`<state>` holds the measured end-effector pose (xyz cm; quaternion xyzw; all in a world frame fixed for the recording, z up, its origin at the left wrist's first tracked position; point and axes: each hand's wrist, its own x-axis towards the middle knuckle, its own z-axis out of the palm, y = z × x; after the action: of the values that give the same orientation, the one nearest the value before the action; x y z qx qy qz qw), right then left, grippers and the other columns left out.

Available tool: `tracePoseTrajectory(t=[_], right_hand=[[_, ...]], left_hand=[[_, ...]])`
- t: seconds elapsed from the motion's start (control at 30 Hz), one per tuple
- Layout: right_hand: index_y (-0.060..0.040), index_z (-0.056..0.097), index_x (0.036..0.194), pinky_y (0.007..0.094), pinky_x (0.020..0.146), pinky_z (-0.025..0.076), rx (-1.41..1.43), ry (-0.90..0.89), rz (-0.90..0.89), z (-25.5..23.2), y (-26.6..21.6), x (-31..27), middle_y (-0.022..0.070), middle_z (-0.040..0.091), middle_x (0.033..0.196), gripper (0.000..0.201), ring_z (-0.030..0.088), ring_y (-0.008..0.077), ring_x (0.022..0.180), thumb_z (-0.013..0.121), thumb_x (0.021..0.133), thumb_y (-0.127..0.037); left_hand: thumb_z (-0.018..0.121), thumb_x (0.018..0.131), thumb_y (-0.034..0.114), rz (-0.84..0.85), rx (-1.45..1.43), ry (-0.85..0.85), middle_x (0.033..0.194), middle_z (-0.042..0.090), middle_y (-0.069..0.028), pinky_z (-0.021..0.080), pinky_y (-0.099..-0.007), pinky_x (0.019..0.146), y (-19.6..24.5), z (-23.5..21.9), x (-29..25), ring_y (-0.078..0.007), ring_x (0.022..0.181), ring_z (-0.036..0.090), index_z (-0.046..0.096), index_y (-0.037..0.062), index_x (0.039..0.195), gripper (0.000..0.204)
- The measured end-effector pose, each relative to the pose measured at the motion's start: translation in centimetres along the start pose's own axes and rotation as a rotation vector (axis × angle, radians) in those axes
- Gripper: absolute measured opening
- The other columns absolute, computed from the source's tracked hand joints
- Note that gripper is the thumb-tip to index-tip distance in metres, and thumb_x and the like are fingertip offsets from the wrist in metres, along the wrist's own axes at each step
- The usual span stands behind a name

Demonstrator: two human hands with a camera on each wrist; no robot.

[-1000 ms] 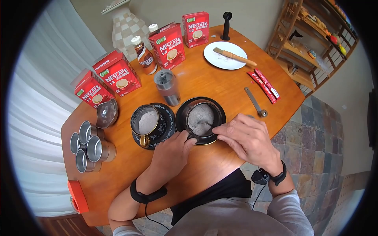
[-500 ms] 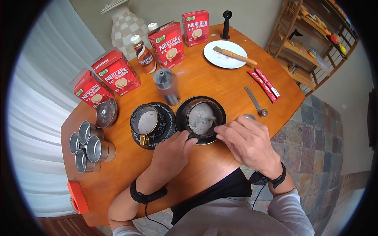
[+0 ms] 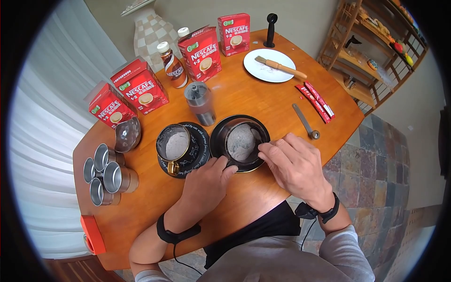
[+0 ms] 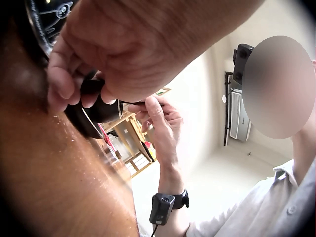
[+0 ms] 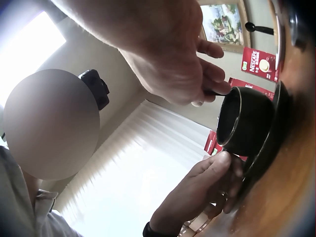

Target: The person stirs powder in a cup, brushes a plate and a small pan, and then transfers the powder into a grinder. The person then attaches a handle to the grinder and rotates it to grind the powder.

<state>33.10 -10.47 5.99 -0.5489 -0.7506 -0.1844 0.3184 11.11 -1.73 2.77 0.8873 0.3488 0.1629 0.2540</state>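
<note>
In the head view my left hand [image 3: 204, 183] grips the handle of a dark cup standing on a black saucer [image 3: 217, 141]; the cup holds greyish powder [image 3: 241, 142]. Opposite, at the cup's right rim, my right hand [image 3: 298, 167] pinches a thin dark utensil, whose handle [image 5: 212, 93] shows in the right wrist view beside the dark cup [image 5: 249, 118]. Its lower end is hidden. Left of this cup, a second cup [image 3: 176, 145] with a gold handle and pale powder rests on a patterned black saucer [image 3: 200, 141].
A grinder [image 3: 199, 102] stands behind the cups. Red boxes [image 3: 203, 55] and a bottle [image 3: 174, 68] line the back. Metal cups [image 3: 112, 177] and a glass bowl [image 3: 128, 135] are at left; a plate [image 3: 253, 68] with a brush, red sachets [image 3: 315, 101] and a measuring spoon [image 3: 305, 121] at right.
My right hand has moved slightly right, and the utensil's end no longer shows over the powder. The powder's surface looks different. My left hand has stayed at the cup handle.
</note>
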Motion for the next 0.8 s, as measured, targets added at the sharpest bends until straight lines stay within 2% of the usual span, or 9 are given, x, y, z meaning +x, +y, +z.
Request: tracePoseTrajectory(t=[0.1,0.3,0.4,0.67,0.8], right_hand=[[-0.0049,0.068,0.098,0.0349,0.057,0.047,0.020,-0.026,-0.005,-0.1,-0.2,0.0,0.0034,0.057,0.078,0.021,0.058,0.0205,0.072,0.080,0.082,-0.010],[-0.0042,0.067,0.099,0.0343,0.058,0.047,-0.004,0.013,-0.002,0.2,0.0,0.3,0.0038,0.056,0.079,0.020,0.058,0.0201,0.074,0.077,0.083,-0.011],[-0.0038,0.067,0.098,0.0337,0.059,0.047,-0.019,-0.007,-0.024,0.3,-0.1,0.4,0.0042,0.056,0.081,0.019,0.058,0.0203,0.075,0.075,0.082,-0.011],[-0.0037,0.066,0.097,0.0327,0.060,0.047,0.018,-0.125,-0.038,-0.5,-1.0,0.2,0.0045,0.055,0.081,0.020,0.058,0.0206,0.076,0.074,0.080,-0.010],[-0.0035,0.067,0.098,0.0330,0.060,0.048,-0.015,-0.011,-0.019,0.1,-0.5,0.6,0.0046,0.057,0.083,0.019,0.059,0.0207,0.076,0.075,0.083,-0.012]], left_hand=[[0.062,0.105,0.028,0.081,0.050,0.031,0.087,0.066,-0.0158,0.055,-0.0502,0.060,-0.4,0.2,0.0,-0.0415,0.074,0.068,0.059,0.0033,0.101,0.026],[0.062,0.105,0.028,0.073,0.054,0.024,0.086,0.066,-0.0157,0.055,-0.0498,0.060,-0.3,0.1,0.1,-0.0413,0.074,0.068,0.059,0.0031,0.100,0.025],[0.062,0.105,0.026,-0.007,-0.014,-0.003,0.090,0.067,-0.0202,0.051,-0.0526,0.068,0.3,-0.2,0.1,-0.0459,0.083,0.065,0.060,0.0035,0.100,0.023],[0.063,0.104,0.025,-0.002,-0.006,0.004,0.089,0.067,-0.0197,0.051,-0.0519,0.068,0.1,-0.1,0.0,-0.0454,0.082,0.065,0.060,0.0036,0.099,0.022],[0.063,0.104,0.024,0.003,-0.002,0.004,0.089,0.067,-0.0196,0.051,-0.0517,0.068,0.0,0.0,0.0,-0.0455,0.082,0.065,0.060,0.0038,0.100,0.021]])
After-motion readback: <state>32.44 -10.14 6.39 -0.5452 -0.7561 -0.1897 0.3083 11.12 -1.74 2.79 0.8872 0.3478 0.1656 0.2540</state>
